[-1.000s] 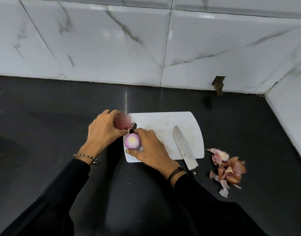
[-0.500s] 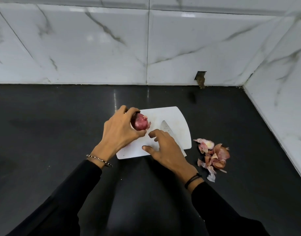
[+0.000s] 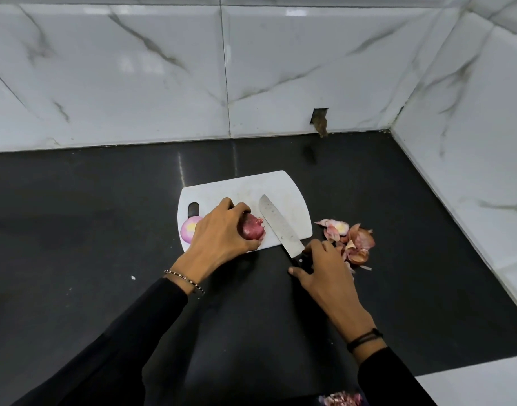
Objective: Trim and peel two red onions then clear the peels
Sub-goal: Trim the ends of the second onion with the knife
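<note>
A white cutting board point(image 3: 283, 186) lies on the black counter. My left hand point(image 3: 222, 235) grips an unpeeled red onion point(image 3: 252, 227) and holds it down on the board's near edge. A peeled onion point(image 3: 189, 227) sits at the board's left end, partly hidden behind that hand. A knife lies diagonally, its blade point(image 3: 279, 224) on the board and its black handle off the near edge. My right hand point(image 3: 324, 268) curls its fingers around the handle. A pile of red onion peels point(image 3: 351, 240) lies on the counter just right of the board.
Marble-tiled walls close off the back and the right side, meeting in a corner at the far right. A small dark hole point(image 3: 320, 120) shows in the back wall. A white surface point(image 3: 479, 385) shows at the bottom right.
My right hand let go of the peeled onion and moved right to take the knife handle. My left hand brought the unpeeled onion down onto the board. The camera view shifted.
</note>
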`<act>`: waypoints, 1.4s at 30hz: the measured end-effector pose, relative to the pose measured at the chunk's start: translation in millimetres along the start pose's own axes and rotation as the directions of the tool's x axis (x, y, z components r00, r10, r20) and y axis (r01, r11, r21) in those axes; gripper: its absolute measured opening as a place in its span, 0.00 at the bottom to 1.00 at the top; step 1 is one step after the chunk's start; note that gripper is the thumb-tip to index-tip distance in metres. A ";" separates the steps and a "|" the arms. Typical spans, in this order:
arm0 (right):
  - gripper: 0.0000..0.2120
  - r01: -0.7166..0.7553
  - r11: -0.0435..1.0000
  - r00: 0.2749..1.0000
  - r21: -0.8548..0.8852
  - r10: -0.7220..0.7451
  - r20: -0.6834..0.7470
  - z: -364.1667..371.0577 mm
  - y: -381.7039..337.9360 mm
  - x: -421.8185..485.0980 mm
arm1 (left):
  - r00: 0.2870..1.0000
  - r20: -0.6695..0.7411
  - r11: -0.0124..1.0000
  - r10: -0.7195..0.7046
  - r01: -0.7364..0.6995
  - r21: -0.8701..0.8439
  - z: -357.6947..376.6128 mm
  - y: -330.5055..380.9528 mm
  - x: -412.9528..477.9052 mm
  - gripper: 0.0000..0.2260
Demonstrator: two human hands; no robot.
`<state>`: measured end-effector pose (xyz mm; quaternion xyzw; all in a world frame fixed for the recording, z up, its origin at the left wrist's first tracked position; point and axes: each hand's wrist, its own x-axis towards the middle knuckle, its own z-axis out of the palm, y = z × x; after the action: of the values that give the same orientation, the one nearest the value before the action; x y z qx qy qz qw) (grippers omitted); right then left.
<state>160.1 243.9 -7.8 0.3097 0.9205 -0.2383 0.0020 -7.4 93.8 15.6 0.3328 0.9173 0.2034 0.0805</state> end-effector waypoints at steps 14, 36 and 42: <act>0.09 -0.079 0.906 0.990 0.416 0.118 -0.071 -5.7 4.4 -7.3 | 0.998 0.041 0.998 0.037 -0.035 -0.056 8.7 2.5 11.4 0.34; 0.11 -0.181 0.668 0.983 0.722 0.125 0.131 -15.7 -23.4 -13.9 | 0.990 -0.034 0.974 0.138 -0.142 -0.177 24.0 18.0 24.2 0.32; 0.13 -0.262 0.620 0.965 0.740 0.192 0.181 -17.7 -20.1 -13.4 | 0.981 0.007 0.969 0.193 -0.189 -0.158 27.6 19.7 32.4 0.30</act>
<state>162.0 230.1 18.7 0.3856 0.6889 -0.6110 -0.0589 -13.0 137.1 -1.4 0.4144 0.8613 0.2778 0.0964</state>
